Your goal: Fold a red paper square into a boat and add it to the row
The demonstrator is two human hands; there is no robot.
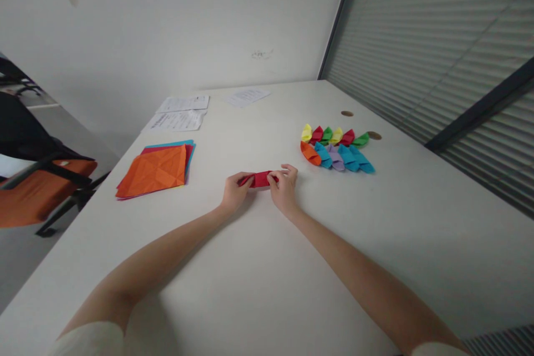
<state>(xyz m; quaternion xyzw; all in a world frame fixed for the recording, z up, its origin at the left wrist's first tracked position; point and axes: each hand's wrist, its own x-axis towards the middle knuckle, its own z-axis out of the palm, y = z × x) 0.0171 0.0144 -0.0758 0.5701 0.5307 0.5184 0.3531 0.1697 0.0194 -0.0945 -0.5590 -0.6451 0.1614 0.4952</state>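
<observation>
The left hand (235,191) and right hand (285,189) pinch opposite ends of a red paper (261,179), folded into a narrow band, mid-way across the counter (258,272). Coloured sheets (157,169), creased orange uppermost, lie stacked near the left edge; folded pieces (335,158) form two rows toward the right edge; printed pages (178,119) lie by the far left corner.

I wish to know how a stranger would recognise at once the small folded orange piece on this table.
On the white table, find the person's right hand, which holds a red paper. Beyond it and to the right lie two rows of folded paper pieces. The orange piece is at the left end of the nearer row, the only orange one in either row.
</observation>
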